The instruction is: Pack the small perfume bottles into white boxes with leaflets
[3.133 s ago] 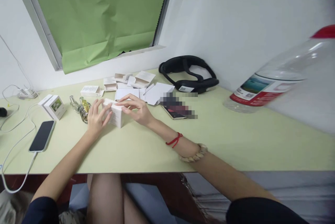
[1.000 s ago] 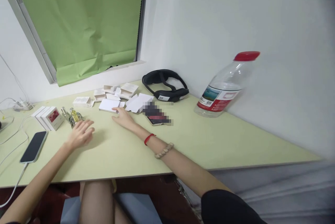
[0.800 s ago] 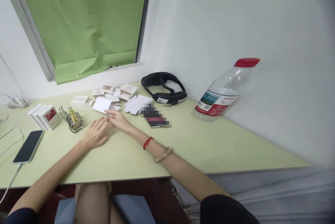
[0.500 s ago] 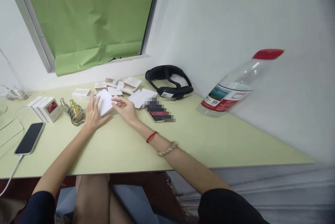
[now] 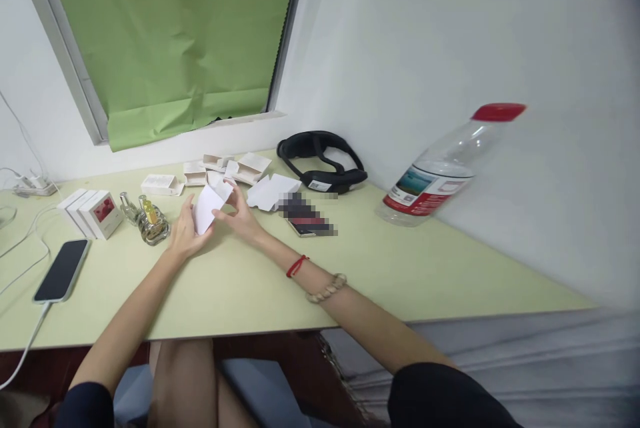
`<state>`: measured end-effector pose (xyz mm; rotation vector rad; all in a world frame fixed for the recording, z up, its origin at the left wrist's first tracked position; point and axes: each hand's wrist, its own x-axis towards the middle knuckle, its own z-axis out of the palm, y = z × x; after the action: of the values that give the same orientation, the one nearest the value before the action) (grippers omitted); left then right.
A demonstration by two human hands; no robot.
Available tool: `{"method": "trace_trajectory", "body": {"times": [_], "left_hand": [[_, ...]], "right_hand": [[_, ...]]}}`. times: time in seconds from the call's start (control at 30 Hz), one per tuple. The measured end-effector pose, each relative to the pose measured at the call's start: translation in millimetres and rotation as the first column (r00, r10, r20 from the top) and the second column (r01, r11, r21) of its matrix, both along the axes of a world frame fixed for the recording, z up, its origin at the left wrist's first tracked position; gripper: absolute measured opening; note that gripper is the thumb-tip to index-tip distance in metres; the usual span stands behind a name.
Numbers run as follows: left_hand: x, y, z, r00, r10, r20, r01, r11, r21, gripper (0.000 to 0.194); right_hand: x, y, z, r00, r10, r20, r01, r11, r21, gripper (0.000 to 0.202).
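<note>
Since the earlier frame the white carton (image 5: 206,209) has been tipped up and turned between the hands, with a flap now showing at its far right side. Compared with the earliest view, the row of boxes at the left has grown from two to three.

Nearest, a phone (image 5: 63,271) lies on the surface (image 5: 240,301), plugged into a white cable (image 5: 31,341). The left hand (image 5: 185,236) cups the carton's left side and lower edge, while the right hand (image 5: 243,220) has its thumb on the carton and its fingers curled round the flap, fairly narrow. The carton is tilted, and whether anything is inside cannot be seen.

Beside the left hand are small glass bottles (image 5: 154,231), outside any box. Left of them the three boxes (image 5: 103,215) stand upright, side by side, and look finished. The carton in hand looks only partly done, its flap not yet closed.

Farther back, several open cartons (image 5: 253,168) and a piece of flat card (image 5: 274,192) lie loose, apparently still untreated. A black headset (image 5: 325,178) rests behind them, near the wall.
</note>
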<state>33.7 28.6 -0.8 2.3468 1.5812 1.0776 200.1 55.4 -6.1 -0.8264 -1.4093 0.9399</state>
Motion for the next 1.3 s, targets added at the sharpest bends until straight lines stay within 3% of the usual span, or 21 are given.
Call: {"method": "trace_trajectory", "body": {"times": [0.13, 0.3, 0.47, 0.63, 0.7, 0.8, 0.87, 0.93, 1.03, 1.1, 1.17, 1.23, 1.3], "left_hand": [[-1.5, -0.9, 2.0, 0.992, -0.123, -0.006, 0.123, 0.992, -0.002, 0.086], [-1.9, -3.7, 4.5, 0.98, -0.174, 0.101, 0.18, 0.981, -0.065, 0.074], [1.4, -0.6, 1.4, 0.969, -0.04, 0.244, 0.07, 0.991, -0.114, 0.059], [5.2, 4.8, 0.1, 0.937, 0.003, 0.35, 0.022, 0.997, -0.07, 0.074], [5.8, 5.0, 1.7, 0.93, -0.018, 0.368, 0.047, 0.997, -0.068, 0.076], [6.4, 3.1, 3.0, 0.915, -0.065, 0.398, 0.127, 0.983, -0.131, 0.078], [8.2, 1.0, 1.8, 0.872, -0.088, 0.481, 0.19, 0.967, -0.169, 0.081], [12.3, -1.5, -0.5, 0.797, -0.106, 0.594, 0.252, 0.953, -0.169, 0.083], [22.3, -5.7, -3.2, 0.671, -0.107, 0.734, 0.293, 0.947, -0.13, 0.087], [28.9, -7.5, -3.7, 0.605, -0.063, 0.793, 0.275, 0.952, -0.135, 0.082], [32.7, -7.4, -3.8, 0.556, 0.009, 0.831, 0.248, 0.953, -0.176, 0.072], [33.2, -5.0, -4.5, 0.512, 0.08, 0.855, 0.221, 0.95, -0.221, 0.065], [31.1, -1.1, -6.0, 0.477, 0.129, 0.869, 0.192, 0.95, -0.247, 0.063]], "right_hand": [[-8.5, -4.3, -6.1, 0.992, 0.118, -0.034, -0.121, 0.988, -0.091, 0.089], [-9.8, -4.6, -2.2, 0.971, 0.186, -0.15, -0.195, 0.98, -0.048, 0.093], [-2.9, 3.0, -0.3, 0.995, -0.002, -0.102, -0.004, 0.998, -0.058, 0.075], [-0.3, 1.4, -0.3, 0.99, -0.137, -0.028, 0.138, 0.99, 0.038, 0.049], [-1.2, -3.0, 2.0, 0.995, -0.099, -0.006, 0.099, 0.994, 0.047, 0.044], [-2.8, -9.1, 5.4, 0.998, 0.051, 0.042, -0.055, 0.994, 0.096, 0.04], [-3.4, -11.1, 6.0, 0.982, 0.143, 0.121, -0.164, 0.969, 0.185, 0.041], [-3.6, -11.7, 5.5, 0.959, 0.156, 0.237, -0.22, 0.937, 0.272, 0.04], [-2.6, -12.2, 5.6, 0.933, -0.057, 0.357, -0.094, 0.915, 0.391, 0.03], [-0.3, -12.0, 7.3, 0.906, -0.271, 0.324, 0.104, 0.886, 0.451, 0.025], [3.3, -9.9, 9.3, 0.876, -0.426, 0.225, 0.297, 0.845, 0.445, 0.033], [6.8, -5.0, 9.9, 0.87, -0.477, 0.12, 0.408, 0.837, 0.365, 0.046], [8.5, 1.7, 8.7, 0.917, -0.399, 0.02, 0.387, 0.899, 0.202, 0.055]]}}
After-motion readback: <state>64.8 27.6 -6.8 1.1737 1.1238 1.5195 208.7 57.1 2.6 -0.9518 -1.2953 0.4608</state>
